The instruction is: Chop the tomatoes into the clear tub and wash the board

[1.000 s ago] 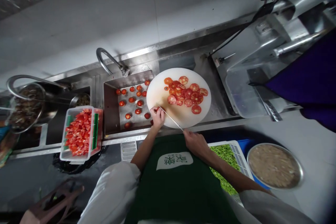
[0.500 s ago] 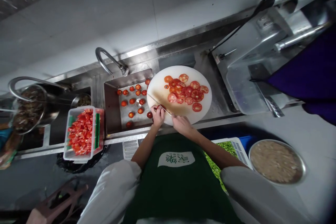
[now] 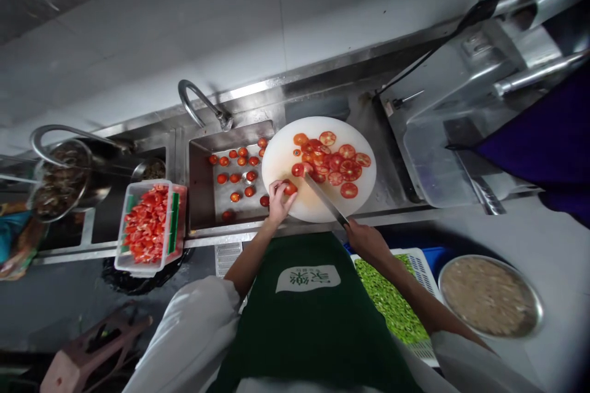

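Tomato (image 3: 290,187) now pinched by left hand (image 3: 278,198) at board's (image 3: 281,159) near edge; right hand (image 3: 366,239) gripping knife (image 3: 325,199) has pulled back, slice cut.

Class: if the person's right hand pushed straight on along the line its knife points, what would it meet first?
Probably the pile of red tomato slices on the round white cutting board: the right hand aims its knife there, though depth is unclear.

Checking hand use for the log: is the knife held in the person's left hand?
No, the right hand grips the knife, while the left hand holds a tomato piece on the cutting board.
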Motion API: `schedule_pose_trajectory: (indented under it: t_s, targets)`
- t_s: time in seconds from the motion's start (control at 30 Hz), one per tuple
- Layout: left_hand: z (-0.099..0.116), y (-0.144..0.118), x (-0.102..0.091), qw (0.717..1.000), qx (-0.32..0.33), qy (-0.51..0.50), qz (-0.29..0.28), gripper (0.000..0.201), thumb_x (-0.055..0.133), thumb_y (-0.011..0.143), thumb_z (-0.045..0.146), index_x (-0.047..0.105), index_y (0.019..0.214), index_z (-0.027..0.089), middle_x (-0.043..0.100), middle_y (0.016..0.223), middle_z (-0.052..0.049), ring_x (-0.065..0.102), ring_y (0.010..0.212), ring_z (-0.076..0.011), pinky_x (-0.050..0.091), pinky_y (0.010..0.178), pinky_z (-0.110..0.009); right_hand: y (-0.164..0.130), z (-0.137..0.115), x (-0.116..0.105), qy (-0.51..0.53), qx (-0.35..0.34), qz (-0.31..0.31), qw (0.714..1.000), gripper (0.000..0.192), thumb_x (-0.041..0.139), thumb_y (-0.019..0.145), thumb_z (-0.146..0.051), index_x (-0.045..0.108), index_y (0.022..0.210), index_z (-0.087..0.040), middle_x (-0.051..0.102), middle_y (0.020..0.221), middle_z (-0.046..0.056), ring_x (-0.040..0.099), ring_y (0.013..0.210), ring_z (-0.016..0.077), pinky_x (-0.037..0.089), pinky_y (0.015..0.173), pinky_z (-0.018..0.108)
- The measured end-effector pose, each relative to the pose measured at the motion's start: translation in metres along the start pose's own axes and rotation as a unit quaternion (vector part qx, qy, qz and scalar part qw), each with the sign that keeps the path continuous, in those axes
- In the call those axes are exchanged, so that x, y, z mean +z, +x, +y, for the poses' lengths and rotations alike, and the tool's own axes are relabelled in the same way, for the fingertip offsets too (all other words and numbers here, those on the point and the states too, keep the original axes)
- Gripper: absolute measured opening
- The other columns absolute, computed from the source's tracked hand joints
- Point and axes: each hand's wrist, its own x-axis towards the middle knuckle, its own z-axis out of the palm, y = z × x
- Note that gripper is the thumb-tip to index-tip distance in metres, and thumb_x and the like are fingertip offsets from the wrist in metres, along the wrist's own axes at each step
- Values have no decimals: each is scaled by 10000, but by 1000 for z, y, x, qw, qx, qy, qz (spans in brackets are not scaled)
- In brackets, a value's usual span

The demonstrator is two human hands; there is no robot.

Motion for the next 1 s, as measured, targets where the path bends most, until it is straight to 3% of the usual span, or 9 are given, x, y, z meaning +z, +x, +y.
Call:
schedule_pose_trajectory:
  t_s: [0.2,0.43,0.6,0.7,0.83,0.9,1.0]
  targets:
    - [-5,-6,15,1000,-10,29,-5,295,513,1119,372,713,1228,184,589,1208,-158,619,1190,-259,557,1058,-444,-6,-22,-5,-21,-17,4,1000,353,296,1155,-268,604,1275,-145,793,1042,150,795,995,277,499,791,310]
    - [-14,-3,17,997,0,66,-35,327,458,1124,359,730,1099,179,605,1115,-154,584,1122,-272,533,1017,-464,-21,-41,-16,-45,-54,23,997,340,295,1134,-217,612,1242,-155,794,1064,166,799,958,273,510,761,306]
    - [-11,-4,20,997,0,65,-43,330,444,1121,343,726,1072,180,611,1110,-154,581,1105,-271,533,1007,-466,-7,-53,-30,-68,-67,11,995,310,356,1086,-155,591,1284,-121,790,1049,192,799,979,283,532,805,314]
    - [-4,-1,7,997,10,64,-52,327,457,1123,363,724,1062,185,619,1114,-151,595,1102,-268,535,1006,-466,14,-69,-46,-62,-66,4,996,315,381,1066,-122,578,1310,-109,791,1061,204,794,1049,294,531,872,324]
    - [12,39,-40,992,49,107,-45,292,657,1042,458,720,1165,201,637,1209,-161,579,1225,-317,476,1106,-546,32,-80,-60,-53,-70,3,996,347,423,1028,-83,586,1334,-97,795,1068,208,781,1111,308,520,931,339]
    - [22,75,-61,976,108,145,-122,406,781,958,471,716,1269,219,643,1319,-163,513,1367,-363,399,1190,-601,34,-78,-60,-48,-75,3,996,356,424,1033,-94,584,1352,-94,795,1079,209,780,1114,304,519,944,340]
    - [33,127,-63,896,214,197,-335,444,902,845,371,761,1255,278,702,1308,-108,459,1453,-389,264,1267,-668,33,-72,-57,-53,-79,7,995,363,417,1061,-136,563,1389,-78,787,1110,232,777,1123,303,518,955,342]
